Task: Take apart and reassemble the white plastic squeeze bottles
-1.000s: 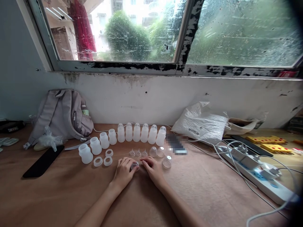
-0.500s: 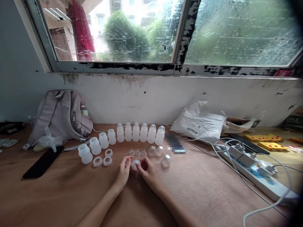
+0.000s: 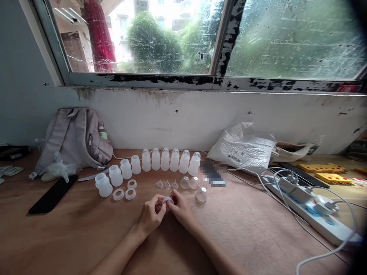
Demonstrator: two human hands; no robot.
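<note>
Left hand: mostly closed, fingers curled, thumb and fingers gripping the translucent ring from its left side. Right hand: half closed, thumb and fingertips pinching the same piece from the right. Ring sits between both hands, tilted, over the near-middle part of the bench; fingers hide its lower part, so can't tell if it touches the surface or what is fitted inside.

Containers: four open-topped frosted bottles, upright, in a slanting line at left. Six capped bottles, upright, in a row at the back, domed clear tops on. Walls are cloudy; can't tell the contents of either group.

Loose parts: three white rings flat on the bench near the open bottles; three clear nipples lined up just beyond the hands; three clear domed caps right of those, one nearer the person.
</note>
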